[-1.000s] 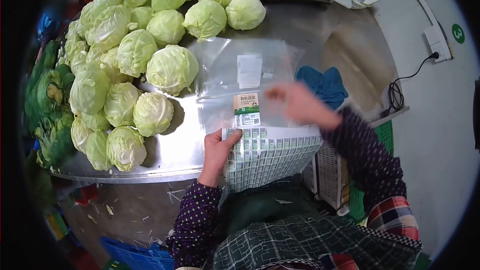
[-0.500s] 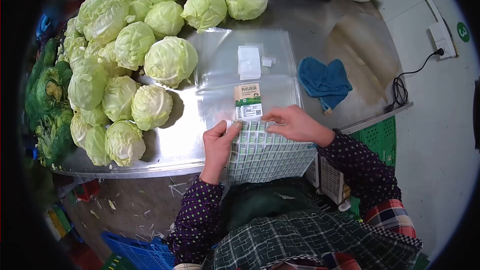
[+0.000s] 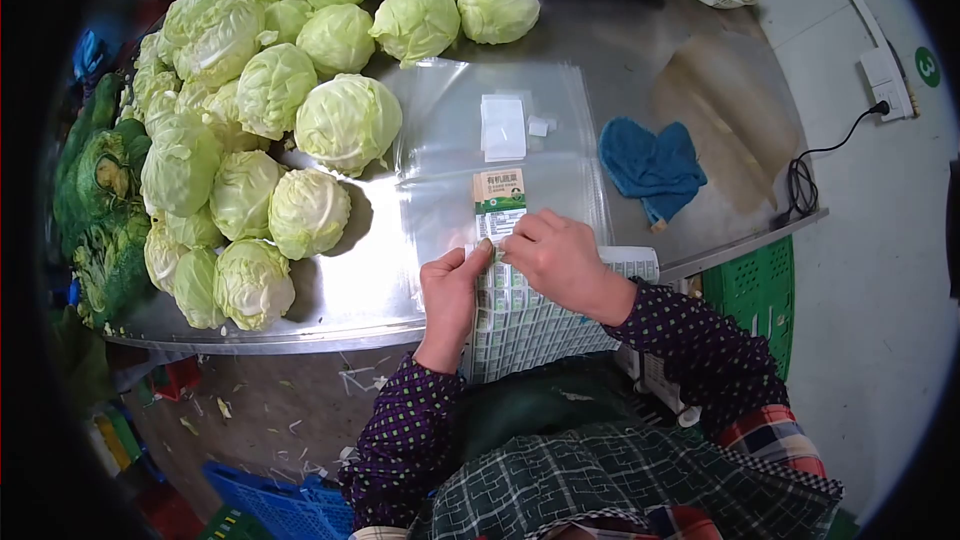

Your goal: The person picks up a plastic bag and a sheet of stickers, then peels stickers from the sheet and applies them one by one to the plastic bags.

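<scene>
Two sets of fingers clamp the sticker sheet (image 3: 545,320): left hand (image 3: 450,290) gripping its top edge, right hand (image 3: 555,258) pinching alongside.

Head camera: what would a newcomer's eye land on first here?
The heap of pale green cabbages covering the left of the steel table. At the near edge, the left hand and right hand pinch the top of a label sheet, just below clear bags bearing one green label.
</scene>
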The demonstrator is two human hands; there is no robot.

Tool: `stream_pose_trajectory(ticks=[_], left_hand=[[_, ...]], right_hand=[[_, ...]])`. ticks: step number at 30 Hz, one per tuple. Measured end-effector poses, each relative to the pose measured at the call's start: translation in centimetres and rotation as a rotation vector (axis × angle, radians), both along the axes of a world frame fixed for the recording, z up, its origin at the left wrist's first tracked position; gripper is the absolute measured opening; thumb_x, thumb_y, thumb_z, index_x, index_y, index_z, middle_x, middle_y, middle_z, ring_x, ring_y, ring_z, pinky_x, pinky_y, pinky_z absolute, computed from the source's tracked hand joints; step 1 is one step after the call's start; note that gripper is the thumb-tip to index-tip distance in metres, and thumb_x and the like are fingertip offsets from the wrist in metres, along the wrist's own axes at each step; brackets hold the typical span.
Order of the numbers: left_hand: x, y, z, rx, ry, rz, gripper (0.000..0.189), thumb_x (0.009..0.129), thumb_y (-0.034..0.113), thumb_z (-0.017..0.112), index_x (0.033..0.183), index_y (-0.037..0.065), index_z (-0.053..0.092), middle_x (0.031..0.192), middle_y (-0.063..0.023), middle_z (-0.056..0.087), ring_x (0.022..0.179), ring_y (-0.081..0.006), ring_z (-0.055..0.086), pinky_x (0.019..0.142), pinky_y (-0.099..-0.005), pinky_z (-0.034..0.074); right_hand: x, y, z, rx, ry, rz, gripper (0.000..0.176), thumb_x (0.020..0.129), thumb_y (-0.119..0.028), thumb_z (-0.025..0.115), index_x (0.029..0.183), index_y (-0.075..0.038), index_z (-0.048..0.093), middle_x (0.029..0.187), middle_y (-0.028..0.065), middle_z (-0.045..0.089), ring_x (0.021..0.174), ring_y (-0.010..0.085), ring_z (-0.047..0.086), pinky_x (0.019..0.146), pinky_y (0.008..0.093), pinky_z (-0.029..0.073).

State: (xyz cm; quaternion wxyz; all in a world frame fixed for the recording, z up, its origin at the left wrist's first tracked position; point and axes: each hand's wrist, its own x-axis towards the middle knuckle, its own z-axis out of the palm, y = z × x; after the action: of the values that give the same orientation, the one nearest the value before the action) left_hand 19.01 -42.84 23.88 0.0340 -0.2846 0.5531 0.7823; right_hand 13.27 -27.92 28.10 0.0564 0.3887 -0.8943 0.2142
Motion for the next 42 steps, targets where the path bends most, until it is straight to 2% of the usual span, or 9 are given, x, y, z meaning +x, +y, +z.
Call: stream_pose_trajectory(ticks=[16,18,22,25,29,31,34,38,42], left_hand=[[-0.5,-0.5,0.7,0.285,-0.066,0.13,0.017,0.086,0.008,0.064,0.083,-0.008,0.067,0.075,-0.0075,0.065,0.062,-0.0096,0.058,0.056,-0.0229,0.044],[-0.4,-1.7,0.6,0.209,-0.07,0.023,0.017,0.086,0.01,0.064,0.082,-0.006,0.068,0.071,-0.0049,0.064,0.059,-0.0076,0.056,0.054,-0.0217,0.042],[-0.4,-3.2,1.4,0.11,-0.04,-0.364,0.016,0.085,0.011,0.065,0.081,-0.003,0.069,0.069,-0.0007,0.063,0.06,-0.0054,0.054,0.056,-0.0206,0.042],[-0.3,-2.7,-0.7,-0.065,0.014,-0.554,0.015,0.084,0.01,0.066,0.082,-0.004,0.07,0.077,0.0001,0.066,0.073,-0.0057,0.056,0.09,-0.028,0.042],[0.3,-2.7,-1.2,-0.16,0.101,-0.626,0.014,0.084,0.01,0.065,0.084,-0.002,0.071,0.081,-0.0015,0.067,0.083,-0.0081,0.057,0.099,-0.029,0.036],[0.3,-2.6,-0.6,-0.234,0.129,-0.665,0.014,0.084,0.011,0.065,0.084,-0.002,0.071,0.082,-0.0026,0.068,0.086,-0.0091,0.057,0.099,-0.0295,0.038],[2.1,-1.9,2.0,-0.118,0.24,-0.729,0.013,0.083,0.01,0.067,0.08,-0.002,0.066,0.067,-0.0061,0.062,0.071,-0.0102,0.054,0.075,-0.0261,0.044],[0.9,-2.1,1.8,-0.256,0.275,-0.724,0.022,0.082,0.011,0.068,0.069,-0.005,0.058,0.065,-0.0108,0.06,0.084,-0.017,0.063,0.103,-0.0378,0.037],[0.5,-2.0,-1.5,-0.396,0.215,-0.671,0.029,0.083,0.014,0.066,0.063,-0.005,0.057,0.062,-0.0103,0.061,0.093,-0.0204,0.065,0.111,-0.0435,0.029]], right_hand=[[1.3,0.9,0.5,-0.132,0.147,0.081,0.016,0.069,-0.008,0.064,0.084,-0.005,0.064,0.078,0.0036,0.057,0.07,0.019,0.057,0.06,0.0302,0.045],[0.3,1.5,1.5,-0.573,-0.675,-0.335,0.011,0.076,-0.009,0.067,0.082,-0.001,0.064,0.074,0.0066,0.06,0.062,0.0213,0.058,0.058,0.0294,0.047],[-4.7,4.0,-4.4,-0.657,-0.827,-0.62,0.015,0.081,-0.012,0.068,0.079,0.002,0.064,0.069,0.0088,0.063,0.063,0.0136,0.06,0.057,0.0252,0.046],[-5.2,3.4,-6.3,-0.284,-0.554,-0.575,0.03,0.075,-0.024,0.076,0.083,0.002,0.063,0.068,0.0113,0.063,0.063,0.0201,0.063,0.059,0.0309,0.049],[-5.1,5.8,-4.6,0.227,-0.403,-0.497,0.064,0.065,-0.05,0.077,0.105,-0.005,0.055,0.072,0.0181,0.064,0.072,0.0348,0.065,0.065,0.0408,0.05],[-1.7,3.8,-4.2,0.35,-0.438,-0.079,0.063,0.068,-0.048,0.075,0.113,-0.011,0.051,0.069,0.0175,0.063,0.069,0.0346,0.065,0.063,0.042,0.05],[-3.0,3.6,-5.2,0.095,-0.527,-0.09,0.038,0.078,-0.04,0.069,0.101,-0.012,0.062,0.068,0.0145,0.063,0.063,0.0332,0.064,0.06,0.042,0.049],[-4.1,4.0,-4.4,-0.026,-0.75,-0.101,0.02,0.085,-0.025,0.063,0.091,-0.007,0.068,0.081,0.0147,0.067,0.07,0.0267,0.066,0.063,0.0355,0.049],[-12.6,4.6,3.4,-0.857,-0.376,-0.334,0.016,0.09,-0.014,0.056,0.09,-0.001,0.065,0.075,0.0053,0.062,0.061,0.0102,0.053,0.059,0.027,0.045]])
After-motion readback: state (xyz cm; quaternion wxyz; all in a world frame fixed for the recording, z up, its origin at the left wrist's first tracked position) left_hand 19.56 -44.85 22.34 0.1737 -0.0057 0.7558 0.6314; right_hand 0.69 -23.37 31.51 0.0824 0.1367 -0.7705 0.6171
